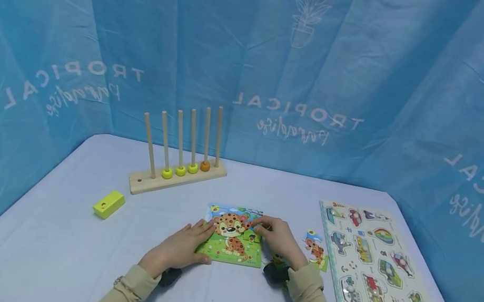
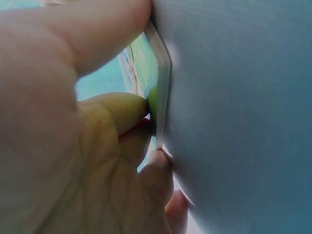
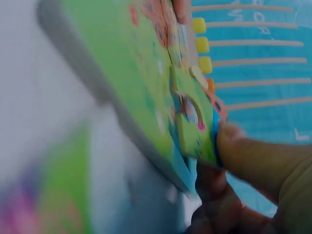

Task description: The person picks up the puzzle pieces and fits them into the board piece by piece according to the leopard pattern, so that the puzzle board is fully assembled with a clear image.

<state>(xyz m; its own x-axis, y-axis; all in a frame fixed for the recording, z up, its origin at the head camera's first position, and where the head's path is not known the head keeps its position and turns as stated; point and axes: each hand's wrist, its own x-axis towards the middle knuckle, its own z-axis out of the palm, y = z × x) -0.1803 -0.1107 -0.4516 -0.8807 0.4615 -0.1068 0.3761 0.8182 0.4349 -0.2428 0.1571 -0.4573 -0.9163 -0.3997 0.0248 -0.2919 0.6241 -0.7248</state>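
A jigsaw puzzle (image 1: pixel 217 253) of a spotted leopard cub on grass lies flat on the white table in the middle of the head view. My right hand (image 1: pixel 280 238) is over its upper right part. Between thumb and fingers it pinches a green puzzle piece (image 3: pixel 207 124) with a rounded notch, held tilted at the puzzle's surface in the right wrist view. My left hand (image 1: pixel 183 245) rests along the left side, fingertips on the board's edge (image 2: pixel 165 92) and thumb stretched toward the lower left corner. Loose leopard pieces (image 1: pixel 315 251) lie right of my right hand, some partly hidden under the wrist.
A wooden stand (image 1: pixel 179 181) with upright pegs, yellow beads and an orange bead stands at the back left. A yellow block (image 1: pixel 109 204) lies left. On the right is a large vehicle peg puzzle board (image 1: pixel 360 277). Blue curtains (image 1: pixel 257 57) surround the table.
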